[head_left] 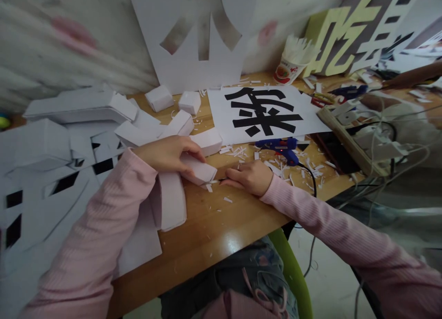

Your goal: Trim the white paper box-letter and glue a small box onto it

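Observation:
My left hand (169, 154) is closed over a small white foam-board block (198, 170), thumb on the near side and fingers on the far side. At the block's right end, my right hand (250, 177) pinches a thin knife-like tool (223, 181), its tip touching or very close to the lower edge. Most of the tool is hidden in my fingers. Small white offcuts lie beneath that end. Just below my left hand stands a curved white block (171, 201). More white blocks (207, 142) sit beyond my fingers.
A blue glue gun (276, 145) with a cord lies behind my right hand among white scraps. Beyond it are a sheet with a black printed character (264, 112), a paper cup of white strips (292, 63) and a power strip (345, 135). A person's arm (414, 75) reaches in at right.

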`<state>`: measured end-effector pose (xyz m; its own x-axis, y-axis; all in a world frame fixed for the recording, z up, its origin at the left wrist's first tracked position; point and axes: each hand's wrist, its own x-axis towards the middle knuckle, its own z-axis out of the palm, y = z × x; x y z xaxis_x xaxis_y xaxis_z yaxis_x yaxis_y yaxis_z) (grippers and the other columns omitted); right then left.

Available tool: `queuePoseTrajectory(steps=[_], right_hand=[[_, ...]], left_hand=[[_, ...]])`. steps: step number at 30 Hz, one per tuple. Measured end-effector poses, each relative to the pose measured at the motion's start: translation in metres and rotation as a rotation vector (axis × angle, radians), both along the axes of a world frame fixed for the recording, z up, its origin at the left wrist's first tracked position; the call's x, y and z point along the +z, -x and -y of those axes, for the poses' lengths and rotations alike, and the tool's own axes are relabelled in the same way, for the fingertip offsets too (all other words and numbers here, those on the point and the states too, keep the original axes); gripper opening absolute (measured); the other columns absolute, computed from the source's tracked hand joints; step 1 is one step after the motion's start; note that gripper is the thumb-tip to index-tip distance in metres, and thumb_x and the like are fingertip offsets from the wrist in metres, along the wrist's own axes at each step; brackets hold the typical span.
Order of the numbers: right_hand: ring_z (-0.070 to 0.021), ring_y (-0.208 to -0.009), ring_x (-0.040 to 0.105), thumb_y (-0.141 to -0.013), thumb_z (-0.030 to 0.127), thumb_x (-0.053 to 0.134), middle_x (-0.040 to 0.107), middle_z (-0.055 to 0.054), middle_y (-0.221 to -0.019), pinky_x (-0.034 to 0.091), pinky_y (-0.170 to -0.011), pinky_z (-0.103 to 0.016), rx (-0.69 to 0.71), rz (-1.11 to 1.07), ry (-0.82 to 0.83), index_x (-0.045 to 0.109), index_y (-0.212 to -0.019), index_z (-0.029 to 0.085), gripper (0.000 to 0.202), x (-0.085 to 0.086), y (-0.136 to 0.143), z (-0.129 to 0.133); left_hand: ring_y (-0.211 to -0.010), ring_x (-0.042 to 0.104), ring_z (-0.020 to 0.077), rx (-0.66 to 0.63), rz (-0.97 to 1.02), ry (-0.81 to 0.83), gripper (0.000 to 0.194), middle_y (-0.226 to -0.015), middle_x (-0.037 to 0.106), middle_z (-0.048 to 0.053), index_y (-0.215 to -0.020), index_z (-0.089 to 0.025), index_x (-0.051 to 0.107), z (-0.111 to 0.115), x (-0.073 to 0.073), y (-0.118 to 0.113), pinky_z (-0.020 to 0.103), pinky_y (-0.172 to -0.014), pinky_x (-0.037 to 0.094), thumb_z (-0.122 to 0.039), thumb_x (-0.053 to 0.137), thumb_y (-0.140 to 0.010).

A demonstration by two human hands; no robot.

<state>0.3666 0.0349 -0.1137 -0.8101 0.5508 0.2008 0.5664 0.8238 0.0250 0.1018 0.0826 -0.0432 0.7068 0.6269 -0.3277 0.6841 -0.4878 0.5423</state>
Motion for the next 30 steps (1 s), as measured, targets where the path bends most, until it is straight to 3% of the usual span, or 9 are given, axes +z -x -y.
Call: queuePoseTrajectory(steps=[4,8,13,17,21,23,26,30], right_hand=[[-0.0116,-0.052,0.051,-0.104,0.054,0.019,0.067,-0.004,-0.065,0.016,-0.052,-0.031,0.022,0.008,0.003,0.067,-0.086,0.018,0.063,-0.007,0.005,-0.002],[-0.0119,-0.052,0.05,-0.104,0.054,0.026,0.066,-0.003,-0.062,0.014,-0.052,-0.031,0.131,0.04,-0.021,0.067,-0.084,0.018,0.057,-0.015,0.01,-0.002],[-0.0124,-0.054,0.051,-0.103,0.053,0.035,0.064,-0.001,-0.062,0.016,-0.051,-0.031,0.13,-0.045,-0.099,0.067,-0.083,0.019,0.05,-0.008,0.005,0.001],[-0.0127,-0.057,0.051,-0.102,0.053,0.035,0.062,0.0,-0.064,0.02,-0.052,-0.031,0.208,-0.036,-0.134,0.067,-0.083,0.021,0.05,-0.002,-0.001,0.007],[-0.0146,-0.065,0.053,-0.103,0.029,0.042,0.065,-0.004,-0.077,0.027,-0.058,-0.03,0.137,-0.009,-0.116,0.068,-0.093,0.02,0.03,0.003,-0.002,0.018],[-0.016,-0.069,0.056,-0.099,0.019,0.044,0.066,-0.006,-0.083,0.03,-0.061,-0.03,0.079,-0.013,-0.054,0.067,-0.097,0.019,0.023,0.008,-0.005,0.025],[-0.0165,-0.065,0.057,-0.099,0.029,0.048,0.067,-0.007,-0.08,0.031,-0.059,-0.028,-0.056,-0.112,0.17,0.065,-0.101,0.016,0.021,0.016,-0.012,0.036],[-0.0159,-0.057,0.057,-0.098,0.042,0.05,0.066,-0.003,-0.068,0.031,-0.055,-0.026,-0.216,-0.33,0.372,0.063,-0.101,0.018,0.028,0.028,-0.02,0.049]], left_hand=[[-0.106,0.06,0.023,-0.002,-0.01,0.0,0.046,-0.113,0.069,0.004,-0.11,-0.021,0.07,0.0,0.002,0.0,0.029,-0.093,0.04,-0.045,0.069,-0.07],[-0.104,0.06,0.023,-0.009,-0.022,-0.009,0.042,-0.112,0.069,0.003,-0.109,-0.022,0.07,0.0,0.0,0.001,0.03,-0.092,0.04,-0.041,0.067,-0.072],[-0.104,0.06,0.0232,-0.014,-0.003,-0.008,0.041,-0.111,0.07,0.003,-0.108,-0.023,0.071,0.0,0.0,0.001,0.029,-0.091,0.04,-0.041,0.068,-0.072],[-0.104,0.06,0.0231,-0.027,0.007,-0.006,0.041,-0.112,0.07,0.003,-0.108,-0.022,0.07,-0.001,-0.001,0.001,0.028,-0.091,0.04,-0.043,0.068,-0.074],[-0.108,0.058,0.0238,-0.078,-0.002,-0.044,0.044,-0.115,0.068,0.006,-0.113,-0.02,0.068,0.001,0.0,0.0,0.031,-0.095,0.04,-0.045,0.067,-0.077],[-0.111,0.058,0.0245,-0.099,0.012,-0.06,0.049,-0.117,0.067,0.008,-0.117,-0.02,0.065,0.007,0.008,0.0,0.033,-0.099,0.04,-0.045,0.07,-0.075],[-0.12,0.055,0.0244,-0.052,0.113,-0.119,0.051,-0.126,0.065,0.007,-0.12,-0.022,0.063,0.026,0.033,-0.005,0.036,-0.105,0.038,-0.044,0.072,-0.075],[-0.103,0.065,0.0232,0.235,0.23,-0.146,0.056,-0.114,0.071,0.005,-0.117,-0.024,0.065,0.066,0.059,-0.022,0.038,-0.096,0.049,-0.047,0.079,-0.068]])
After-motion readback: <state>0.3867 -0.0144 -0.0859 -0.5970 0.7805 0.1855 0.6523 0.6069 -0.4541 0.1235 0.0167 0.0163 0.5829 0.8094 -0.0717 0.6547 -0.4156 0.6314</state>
